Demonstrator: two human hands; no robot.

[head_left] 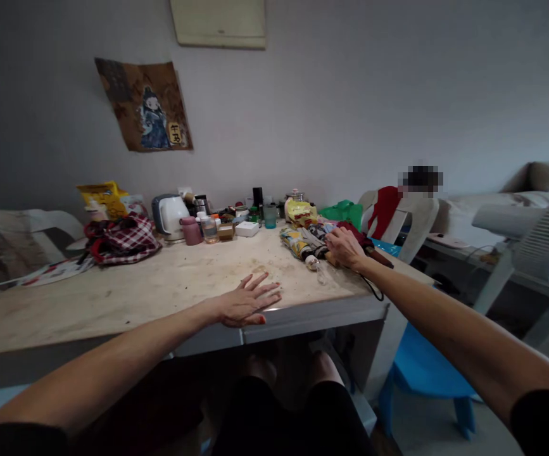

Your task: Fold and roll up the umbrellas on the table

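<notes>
A bundle of folded umbrellas point(308, 243), patterned in yellow, grey and dark red, is seen lying on the right end of a worn pale wooden table point(126, 292), close to its right edge. The right hand point(345, 248) is laid on the near end of this bundle, fingers curved over the dark red one; whether they are closed around it cannot be told. A black wrist cord is noted hanging off the table edge just below that forearm. The left hand point(246, 303) is pressed flat on the bare tabletop at the front edge, fingers spread, nothing grasped, well apart from the umbrellas. Behind the bundle a yellow snack packet point(301, 211) and a green plastic bag point(344, 212) are recorded. Along the wall side are ranged a teal glass point(270, 217), a small white box point(247, 229), a pink mug point(191, 231) and a white electric kettle point(170, 216), with a red checked cloth bag point(122, 239) further left. A white plastic chair draped in red cloth point(400, 218) is placed past the table's right end, a blue plastic chair point(426, 373) below it, and a white fan point(535, 237) at far right.
</notes>
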